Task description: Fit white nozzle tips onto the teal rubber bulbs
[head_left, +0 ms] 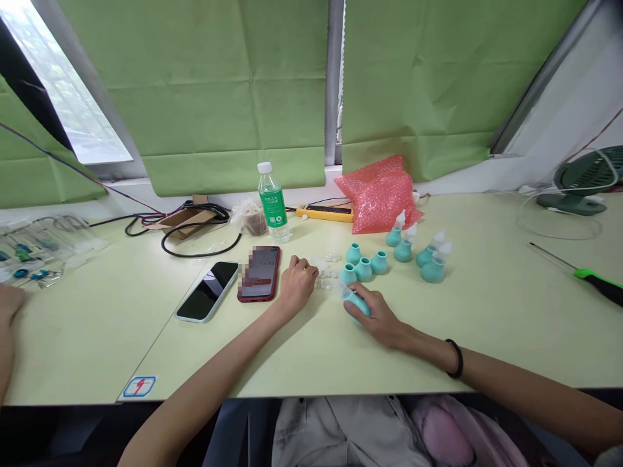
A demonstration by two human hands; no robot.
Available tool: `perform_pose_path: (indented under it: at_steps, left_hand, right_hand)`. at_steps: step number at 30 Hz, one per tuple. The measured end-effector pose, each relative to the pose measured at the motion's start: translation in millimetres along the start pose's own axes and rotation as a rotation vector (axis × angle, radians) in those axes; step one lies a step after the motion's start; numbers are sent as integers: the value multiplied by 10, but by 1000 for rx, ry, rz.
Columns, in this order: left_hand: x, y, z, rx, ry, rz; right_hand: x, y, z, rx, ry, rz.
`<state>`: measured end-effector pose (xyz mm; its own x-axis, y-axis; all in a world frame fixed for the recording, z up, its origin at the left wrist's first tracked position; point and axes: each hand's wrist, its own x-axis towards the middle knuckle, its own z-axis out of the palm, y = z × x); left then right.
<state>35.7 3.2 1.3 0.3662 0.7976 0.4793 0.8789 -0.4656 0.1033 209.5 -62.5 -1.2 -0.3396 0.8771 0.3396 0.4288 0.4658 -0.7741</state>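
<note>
My right hand (377, 314) is wrapped round a teal squeeze bulb (359, 303), tilted, with a clear plastic piece at its upper left end. My left hand (298, 283) rests at a small pile of clear plastic pieces (327, 271), its fingers curled down. Whether a piece is pinched between them is hidden. Just beyond my right hand stand several open-necked teal bulbs (363, 268). Farther right, several teal bulbs with pointed clear tips (432, 270) stand upright.
Left of my left hand lie a red-cased phone (259, 274) and a pale-cased phone (208, 292). Behind are a water bottle (274, 206), a yellow tool (325, 213) and a pink bubble-wrap bag (382, 198). At right lie a screwdriver (591, 279) and a fan (579, 178). Another person's arm (7, 318) shows at far left.
</note>
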Motion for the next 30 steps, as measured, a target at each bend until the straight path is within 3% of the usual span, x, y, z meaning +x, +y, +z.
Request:
perform_pose_path:
  at_steps: [4, 7, 9, 13, 16, 22, 27, 30]
  left_hand:
    - [-9, -1, 1, 31, -1, -4]
    - [-22, 54, -97, -108, 91, 30]
    - [-46, 126, -178, -268, 79, 77]
    - [-123, 281, -260, -580, -228, 136]
    - [-160, 333, -244, -808, -409, 71]
    - [-147, 337, -189, -1324, -641, -131]
    - [-144, 338, -170, -1495, -769, -225]
    - [-119, 290, -152, -1576, -876, -269]
  right_hand:
    - [15, 12, 12, 34, -17, 55]
    - [23, 33, 27, 42, -65, 68]
    - [17, 47, 41, 40, -111, 56]
    - [-14, 48, 52, 29, -212, 27]
    - [-31, 9, 34, 8, -249, -2]
    - [-25, -121, -31, -48, -309, -93]
    - [-39, -162, -49, -107, -341, -144]
    - [-72, -119, -30, -254, -344, -272]
